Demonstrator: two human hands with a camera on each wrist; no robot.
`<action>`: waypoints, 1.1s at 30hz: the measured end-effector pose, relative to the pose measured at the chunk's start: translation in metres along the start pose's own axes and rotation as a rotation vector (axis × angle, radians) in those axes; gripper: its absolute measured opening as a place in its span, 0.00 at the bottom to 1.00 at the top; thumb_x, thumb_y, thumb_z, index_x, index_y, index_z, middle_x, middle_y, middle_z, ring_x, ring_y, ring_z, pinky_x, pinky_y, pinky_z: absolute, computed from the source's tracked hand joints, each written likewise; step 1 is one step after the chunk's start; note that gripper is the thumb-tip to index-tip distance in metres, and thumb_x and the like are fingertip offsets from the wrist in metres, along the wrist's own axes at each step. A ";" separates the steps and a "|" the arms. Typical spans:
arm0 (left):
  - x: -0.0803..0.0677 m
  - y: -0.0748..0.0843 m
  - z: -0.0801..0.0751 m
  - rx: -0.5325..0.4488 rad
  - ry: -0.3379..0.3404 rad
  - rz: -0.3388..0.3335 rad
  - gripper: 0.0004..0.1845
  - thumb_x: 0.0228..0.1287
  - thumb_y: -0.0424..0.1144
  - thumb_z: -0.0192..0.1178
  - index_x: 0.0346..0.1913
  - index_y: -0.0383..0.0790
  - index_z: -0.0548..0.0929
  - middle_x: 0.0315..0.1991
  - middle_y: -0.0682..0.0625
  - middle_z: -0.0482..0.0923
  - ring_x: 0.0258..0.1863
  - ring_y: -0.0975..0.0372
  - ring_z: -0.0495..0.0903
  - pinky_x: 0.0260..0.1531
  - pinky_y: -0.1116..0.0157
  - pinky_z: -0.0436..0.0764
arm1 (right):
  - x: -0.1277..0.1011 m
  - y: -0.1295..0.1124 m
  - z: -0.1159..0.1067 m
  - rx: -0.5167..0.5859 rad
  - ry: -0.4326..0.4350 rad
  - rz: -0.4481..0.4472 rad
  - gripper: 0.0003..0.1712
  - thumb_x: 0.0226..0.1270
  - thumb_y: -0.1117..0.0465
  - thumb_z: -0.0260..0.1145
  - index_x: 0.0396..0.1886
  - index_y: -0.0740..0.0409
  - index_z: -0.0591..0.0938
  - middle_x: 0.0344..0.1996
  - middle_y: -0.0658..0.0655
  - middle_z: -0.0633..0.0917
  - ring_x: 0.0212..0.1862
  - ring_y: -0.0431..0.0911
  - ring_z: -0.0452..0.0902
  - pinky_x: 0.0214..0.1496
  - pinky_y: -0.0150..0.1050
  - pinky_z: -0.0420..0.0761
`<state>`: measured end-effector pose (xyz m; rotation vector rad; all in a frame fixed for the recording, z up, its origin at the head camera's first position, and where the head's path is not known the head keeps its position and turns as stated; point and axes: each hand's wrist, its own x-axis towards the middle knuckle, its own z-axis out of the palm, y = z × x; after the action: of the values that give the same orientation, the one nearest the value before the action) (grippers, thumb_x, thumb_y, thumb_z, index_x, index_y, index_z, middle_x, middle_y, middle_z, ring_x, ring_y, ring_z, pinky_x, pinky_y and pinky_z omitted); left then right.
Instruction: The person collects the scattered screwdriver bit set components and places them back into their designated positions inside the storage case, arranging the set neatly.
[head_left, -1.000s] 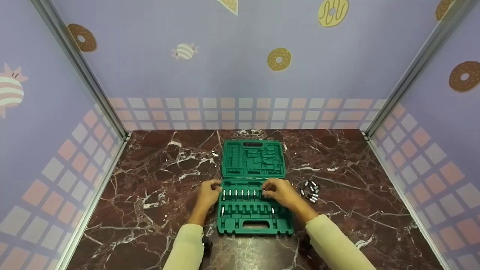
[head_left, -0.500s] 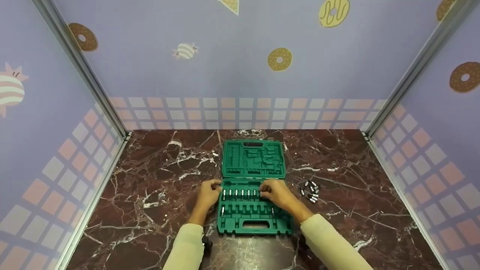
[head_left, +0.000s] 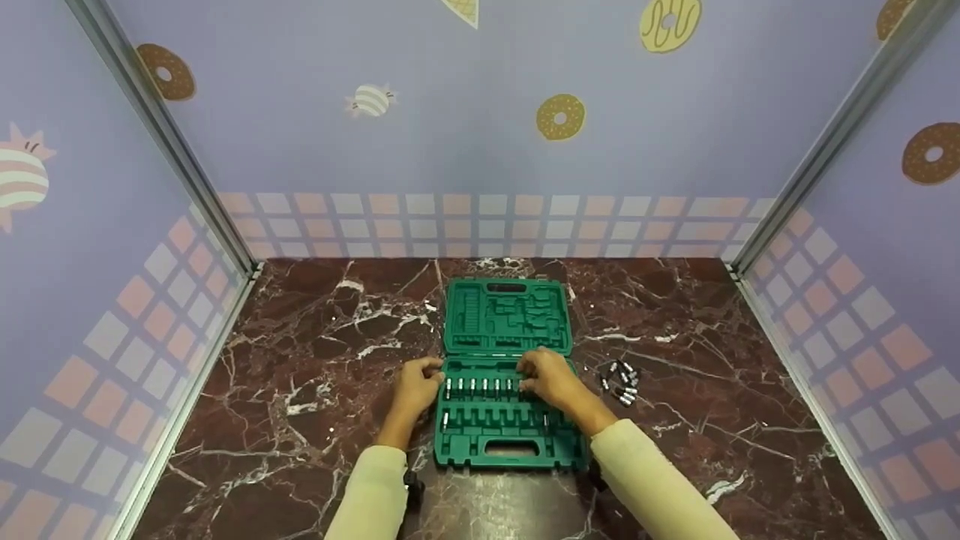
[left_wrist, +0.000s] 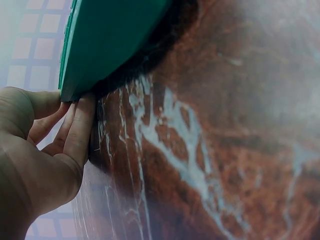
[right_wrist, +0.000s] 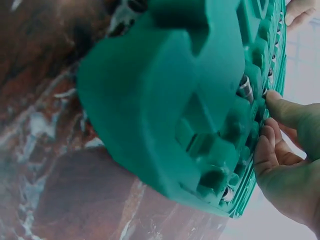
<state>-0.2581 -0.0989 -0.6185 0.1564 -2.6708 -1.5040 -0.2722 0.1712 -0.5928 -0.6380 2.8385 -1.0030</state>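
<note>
A green plastic tool case lies open on the table, its lid laid back. Several silver bit sockets stand in a row in its upper slots. Two more, including one bit socket, sit in the lower row. My left hand pinches the case's left edge, thumb on the rim and fingers against the side in the left wrist view. My right hand is at the right end of the upper row. Its thumb and fingers are on a small bit socket, mostly hidden behind the fingertips.
A loose pile of bit sockets lies on the marbled table to the right of the case. The case lid, with its moulded recesses, lies flat behind. Patterned walls enclose the table at the back and both sides.
My right hand has shifted slightly left along the upper row, and its fingers have moved a little toward the lid. The left hand stays at the case's left edge.
</note>
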 end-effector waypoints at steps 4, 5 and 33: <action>0.002 0.000 0.000 0.002 -0.006 -0.002 0.11 0.66 0.29 0.66 0.49 0.35 0.90 0.39 0.42 0.88 0.41 0.51 0.85 0.46 0.50 0.82 | 0.004 0.000 -0.002 0.005 -0.003 0.065 0.11 0.58 0.66 0.79 0.40 0.62 0.87 0.36 0.59 0.82 0.41 0.52 0.79 0.47 0.53 0.82; 0.002 0.000 0.000 0.002 -0.007 -0.005 0.11 0.66 0.29 0.66 0.50 0.35 0.90 0.39 0.42 0.88 0.42 0.51 0.85 0.46 0.50 0.82 | 0.005 0.000 -0.001 0.009 -0.004 0.079 0.11 0.58 0.66 0.79 0.40 0.62 0.87 0.36 0.58 0.82 0.41 0.51 0.79 0.47 0.53 0.82; 0.002 -0.002 0.003 0.008 0.012 0.015 0.10 0.65 0.28 0.67 0.48 0.34 0.90 0.37 0.42 0.88 0.39 0.51 0.85 0.42 0.52 0.82 | -0.004 0.006 0.004 0.008 0.043 0.036 0.05 0.66 0.65 0.74 0.40 0.58 0.87 0.36 0.57 0.81 0.38 0.48 0.79 0.42 0.47 0.82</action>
<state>-0.2604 -0.0977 -0.6211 0.1451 -2.6630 -1.4841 -0.2701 0.1746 -0.5995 -0.5696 2.8707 -1.0345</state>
